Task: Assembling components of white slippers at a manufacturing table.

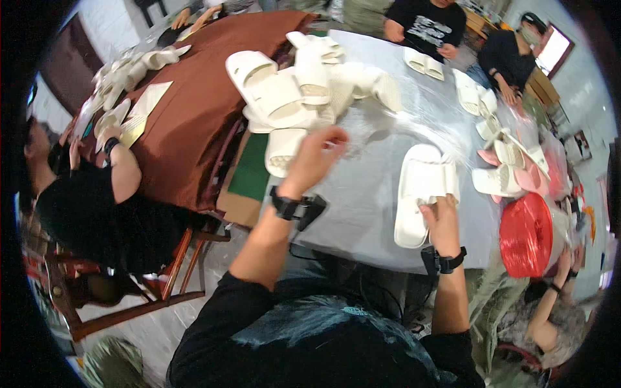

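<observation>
right hand (442, 220) grip pinching white slipper (420, 194) | left hand (315, 157) grip spread, over slipper pile (291, 90)

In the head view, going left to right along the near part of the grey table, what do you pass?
Left hand raised beside a cream slipper → cream slipper pair touched by right hand → red spool.

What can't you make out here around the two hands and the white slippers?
- Left hand, head view: blurred by motion, so whether it touches the slipper pile is unclear.
- Right hand, head view: its fingertips are hidden by the white slipper it grips.
- Red bundle, head view: too small and warped near the rim to identify.
</observation>
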`<state>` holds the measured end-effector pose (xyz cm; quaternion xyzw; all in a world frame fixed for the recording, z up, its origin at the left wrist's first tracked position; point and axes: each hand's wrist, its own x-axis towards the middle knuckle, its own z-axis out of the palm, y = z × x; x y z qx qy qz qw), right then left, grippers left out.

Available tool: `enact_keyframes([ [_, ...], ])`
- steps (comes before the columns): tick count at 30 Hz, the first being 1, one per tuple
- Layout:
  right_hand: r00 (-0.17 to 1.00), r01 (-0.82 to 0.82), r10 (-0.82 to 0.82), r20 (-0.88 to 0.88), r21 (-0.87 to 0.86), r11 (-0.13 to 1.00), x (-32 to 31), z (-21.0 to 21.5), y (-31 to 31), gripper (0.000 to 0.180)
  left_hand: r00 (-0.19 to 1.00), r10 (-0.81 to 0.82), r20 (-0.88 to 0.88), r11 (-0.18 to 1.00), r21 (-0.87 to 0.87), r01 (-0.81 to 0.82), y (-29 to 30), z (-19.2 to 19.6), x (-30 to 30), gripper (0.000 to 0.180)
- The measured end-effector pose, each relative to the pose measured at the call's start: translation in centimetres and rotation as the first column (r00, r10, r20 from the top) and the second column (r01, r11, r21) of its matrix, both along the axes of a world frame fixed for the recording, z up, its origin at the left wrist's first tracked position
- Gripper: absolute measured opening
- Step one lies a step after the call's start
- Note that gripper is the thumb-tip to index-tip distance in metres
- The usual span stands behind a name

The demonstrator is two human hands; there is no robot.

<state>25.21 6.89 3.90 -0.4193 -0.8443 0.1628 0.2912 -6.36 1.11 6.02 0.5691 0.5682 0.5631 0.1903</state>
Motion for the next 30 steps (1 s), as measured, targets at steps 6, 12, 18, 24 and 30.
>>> enact_keyframes([
  [6, 0.901, 0.43, -0.429, -0.064, 0.253, 0.866, 11.8, 6.2, 2.9, 0.026, 0.924, 0.345, -0.162, 0.936, -0.015, -0.352, -0.5, 1.6, -8.0, 0.017],
  [12, 0.458, 0.814, -0.889, -0.005, 0.404, 0.417, 29.1, 10.1, 9.6, 0.041, 0.796, 0.48, -0.369, 0.835, -0.086, -0.543, 2.9, 3.8, -18.8, 0.031],
  [18, 0.418, 0.783, -0.758, 0.5, 0.224, 0.58, 50.5, 3.3, 9.5, 0.031, 0.562, 0.407, -0.72, 0.778, -0.049, -0.627, 17.6, -0.8, -26.8, 0.063],
  [24, 0.402, 0.815, -0.83, 0.385, 0.262, 0.517, 33.9, 3.7, 9.0, 0.032, 0.307, 0.524, -0.795, 0.365, -0.116, -0.924, 12.4, -3.9, -33.6, 0.068],
  [30, 0.541, 0.784, -0.816, 0.202, 0.231, 0.577, 31.6, 6.0, 6.7, 0.042, 0.467, 0.571, -0.675, 0.421, -0.248, -0.873, 14.1, -5.3, -35.3, 0.065],
])
